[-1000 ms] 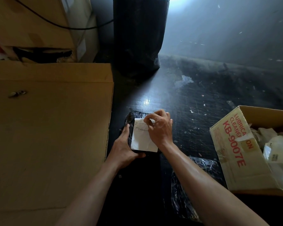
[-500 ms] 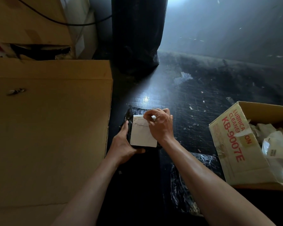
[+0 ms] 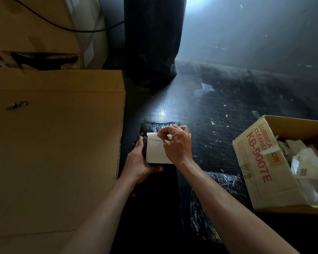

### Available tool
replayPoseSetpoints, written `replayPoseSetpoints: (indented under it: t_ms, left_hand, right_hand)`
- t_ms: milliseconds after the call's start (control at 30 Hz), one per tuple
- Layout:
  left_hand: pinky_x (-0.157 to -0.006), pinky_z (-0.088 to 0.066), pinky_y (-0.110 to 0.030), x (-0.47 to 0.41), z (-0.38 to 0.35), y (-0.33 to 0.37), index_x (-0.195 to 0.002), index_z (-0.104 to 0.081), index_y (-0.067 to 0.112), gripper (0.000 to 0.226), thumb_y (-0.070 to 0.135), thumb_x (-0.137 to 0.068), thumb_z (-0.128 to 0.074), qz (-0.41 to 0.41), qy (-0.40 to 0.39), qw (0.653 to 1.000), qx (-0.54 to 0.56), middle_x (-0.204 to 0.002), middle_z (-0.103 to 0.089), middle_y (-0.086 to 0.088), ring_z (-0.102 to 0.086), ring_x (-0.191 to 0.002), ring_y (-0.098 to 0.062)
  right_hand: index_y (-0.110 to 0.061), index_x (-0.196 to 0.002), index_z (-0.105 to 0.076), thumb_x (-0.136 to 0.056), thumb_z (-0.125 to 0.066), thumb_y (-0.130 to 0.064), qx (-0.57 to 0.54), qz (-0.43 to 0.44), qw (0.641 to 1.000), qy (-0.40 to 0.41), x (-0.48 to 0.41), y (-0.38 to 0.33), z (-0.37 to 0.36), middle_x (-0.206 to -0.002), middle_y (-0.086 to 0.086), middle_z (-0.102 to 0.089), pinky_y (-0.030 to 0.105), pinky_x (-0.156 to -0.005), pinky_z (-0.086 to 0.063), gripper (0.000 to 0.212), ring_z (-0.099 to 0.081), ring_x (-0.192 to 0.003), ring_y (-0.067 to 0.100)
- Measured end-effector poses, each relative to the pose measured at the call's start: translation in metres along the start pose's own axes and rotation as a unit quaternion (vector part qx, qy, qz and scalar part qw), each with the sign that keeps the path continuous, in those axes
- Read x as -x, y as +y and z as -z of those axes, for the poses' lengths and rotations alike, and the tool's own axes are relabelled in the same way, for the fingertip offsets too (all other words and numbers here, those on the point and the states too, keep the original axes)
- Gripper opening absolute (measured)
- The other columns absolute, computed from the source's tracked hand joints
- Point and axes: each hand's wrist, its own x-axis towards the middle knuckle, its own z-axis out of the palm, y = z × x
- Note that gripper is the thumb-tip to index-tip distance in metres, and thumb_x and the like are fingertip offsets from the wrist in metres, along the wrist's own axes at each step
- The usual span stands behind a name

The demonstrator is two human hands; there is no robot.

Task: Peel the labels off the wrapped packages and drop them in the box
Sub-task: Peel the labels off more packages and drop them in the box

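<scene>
A small package wrapped in black plastic [image 3: 155,126] lies on the dark floor in front of me, with a white label [image 3: 155,153] on its top face. My left hand [image 3: 140,165] grips the package's left and near side. My right hand [image 3: 176,143] rests over the label's upper right part, thumb and fingers pinched at its top edge. An open cardboard box [image 3: 255,162] printed with red letters stands at the right, holding crumpled white labels and plastic [image 3: 305,162]. A second black-wrapped package [image 3: 226,182] lies under my right forearm.
A large flat cardboard box [image 3: 53,143] fills the left side, right against the package. More cartons [image 3: 35,24] are stacked behind it with a black cable across them. A tall black-wrapped bundle [image 3: 151,37] stands at the back. Scraps litter the dark floor [image 3: 218,107].
My right hand's pinch has shifted a little leftward along the label's top edge. The left hand keeps its hold on the package. The camera view has drifted slightly.
</scene>
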Motion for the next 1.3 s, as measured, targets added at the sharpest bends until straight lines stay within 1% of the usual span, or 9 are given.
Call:
replayPoseSetpoints:
  t_ms: [133,200,433,567,700,867,1000,1133,1300]
  left_hand:
    - [-0.100,-0.053,-0.041,-0.006,-0.003,-0.001,-0.157,-0.020,0.031,0.142,0.060,-0.038,-0.092,0.015,0.004,1.000,-0.001,-0.141,-0.058,0.002,-0.059,-0.124,-0.020]
    - [-0.102,-0.052,-0.043,-0.008,-0.004,-0.006,-0.157,-0.019,0.034,0.143,0.061,-0.038,-0.092,0.014,0.002,1.000,0.006,-0.143,-0.057,0.003,-0.058,-0.126,-0.021]
    - [-0.116,-0.039,-0.048,-0.007,0.002,0.000,-0.159,-0.002,0.037,0.162,0.059,-0.026,-0.093,0.037,-0.031,0.999,0.017,-0.164,-0.028,0.009,-0.034,-0.147,-0.020]
    - [-0.117,-0.037,-0.047,-0.007,0.010,0.000,-0.159,0.002,0.040,0.162,0.059,-0.026,-0.089,0.029,-0.067,0.997,0.015,-0.166,-0.018,0.014,-0.033,-0.147,-0.021]
    - [-0.118,-0.036,-0.047,-0.005,0.011,0.000,-0.159,-0.001,0.041,0.159,0.052,-0.029,-0.092,0.031,-0.063,0.997,0.026,-0.166,-0.019,0.012,-0.032,-0.148,-0.021]
    - [-0.121,-0.031,-0.045,-0.002,0.012,0.002,-0.160,-0.007,0.039,0.149,0.029,-0.045,-0.101,0.032,-0.053,0.996,0.058,-0.166,-0.022,0.011,-0.028,-0.150,-0.018]
    - [-0.122,-0.029,-0.045,0.000,0.012,0.002,-0.160,-0.007,0.037,0.151,0.036,-0.042,-0.101,0.033,-0.057,0.996,0.054,-0.166,-0.024,0.008,-0.028,-0.150,-0.018]
    - [-0.121,-0.031,-0.043,0.002,0.013,0.001,-0.160,-0.007,0.037,0.156,0.050,-0.032,-0.095,0.032,-0.061,0.996,0.051,-0.164,-0.028,0.005,-0.031,-0.149,-0.018]
    - [-0.121,-0.029,-0.043,0.003,0.013,0.006,-0.161,-0.006,0.033,0.149,0.040,-0.044,-0.099,0.026,-0.061,0.997,0.045,-0.165,-0.027,0.003,-0.031,-0.149,-0.021]
  right_hand:
    - [-0.028,-0.084,-0.077,-0.087,-0.076,-0.020,0.004,0.064,0.997,0.041,0.005,-0.022,0.005,-0.091,-0.012,-0.075,0.035,-0.078,-0.033,0.008,-0.052,-0.097,0.015]
    - [-0.028,-0.085,-0.077,-0.088,-0.075,-0.021,0.021,0.078,0.996,0.044,-0.001,-0.030,0.012,-0.093,-0.012,-0.075,0.035,-0.078,-0.033,0.008,-0.052,-0.096,0.016]
    - [-0.031,-0.091,-0.078,-0.090,-0.074,-0.023,0.053,0.047,0.997,-0.014,-0.015,-0.020,0.036,-0.103,-0.011,-0.077,0.040,-0.084,-0.042,0.009,-0.050,-0.097,0.013]
    - [-0.030,-0.093,-0.078,-0.090,-0.074,-0.024,0.053,0.049,0.997,-0.018,-0.011,-0.024,0.039,-0.105,-0.008,-0.077,0.043,-0.087,-0.045,0.008,-0.048,-0.095,0.012]
    - [-0.029,-0.091,-0.079,-0.089,-0.075,-0.022,0.056,0.061,0.996,-0.019,-0.007,-0.027,0.044,-0.105,-0.006,-0.072,0.041,-0.086,-0.043,0.008,-0.055,-0.096,0.015]
    - [-0.031,-0.088,-0.079,-0.087,-0.077,-0.023,0.061,0.078,0.995,-0.018,-0.003,-0.030,0.054,-0.091,-0.010,-0.066,0.039,-0.083,-0.040,0.008,-0.052,-0.090,0.011]
    - [-0.033,-0.089,-0.079,-0.088,-0.076,-0.025,0.059,0.081,0.995,-0.025,0.001,-0.032,0.062,-0.088,-0.013,-0.064,0.038,-0.083,-0.038,0.009,-0.052,-0.089,0.010]
    - [-0.033,-0.090,-0.079,-0.087,-0.077,-0.024,0.042,0.078,0.995,-0.034,0.007,-0.032,0.069,-0.087,-0.014,-0.065,0.042,-0.088,-0.044,0.010,-0.053,-0.087,0.008]
    - [-0.033,-0.089,-0.079,-0.087,-0.077,-0.027,0.040,0.078,0.995,-0.040,0.011,-0.034,0.077,-0.087,-0.014,-0.066,0.047,-0.091,-0.046,0.007,-0.054,-0.088,0.009]
